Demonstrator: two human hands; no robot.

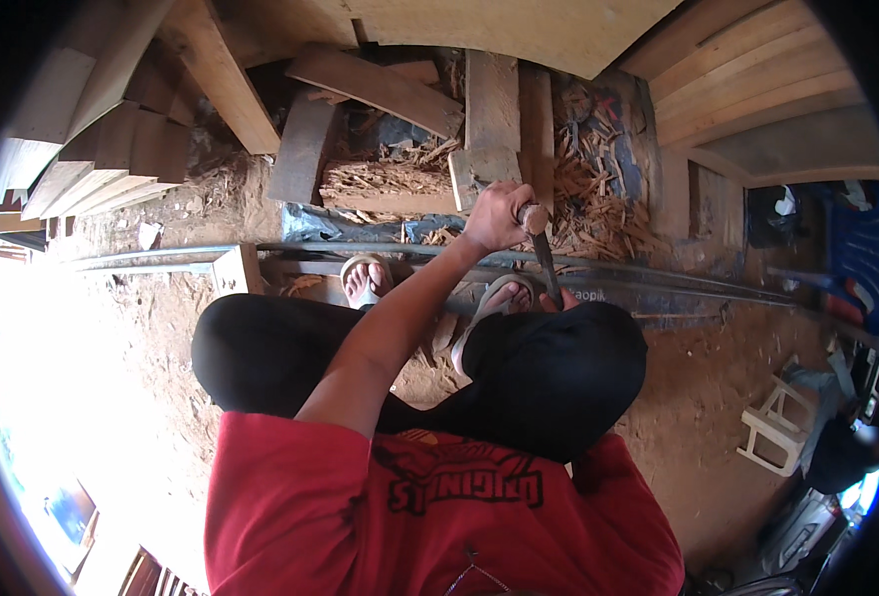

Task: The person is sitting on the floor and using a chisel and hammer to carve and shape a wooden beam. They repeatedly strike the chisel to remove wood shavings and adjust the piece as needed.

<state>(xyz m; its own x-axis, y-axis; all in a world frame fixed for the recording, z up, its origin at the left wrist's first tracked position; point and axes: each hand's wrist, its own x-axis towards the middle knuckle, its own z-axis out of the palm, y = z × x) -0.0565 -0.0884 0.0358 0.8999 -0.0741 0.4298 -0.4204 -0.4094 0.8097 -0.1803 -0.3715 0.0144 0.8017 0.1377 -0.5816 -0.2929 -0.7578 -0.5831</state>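
My left hand [499,214] is closed in a fist around a wood-handled tool [546,260]. Its round wooden end faces up, and a long dark metal part slants from it toward my right knee. At the lower end of the metal the fingers of my right hand [564,299] show and seem to pinch it; the rest of that hand is hidden behind the knee. Just beyond my left fist lies a short pale board [486,171], resting on a longer plank [492,104]. What the metal touches, if anything, I cannot tell.
Split wood chips [608,204] cover the ground ahead. A rough, splintered beam [390,187] lies left of my hand. Long metal rails [648,273] cross before my sandalled feet [504,300]. Boards are stacked left [111,164] and right [757,74]; a cream stool [779,425] lies right.
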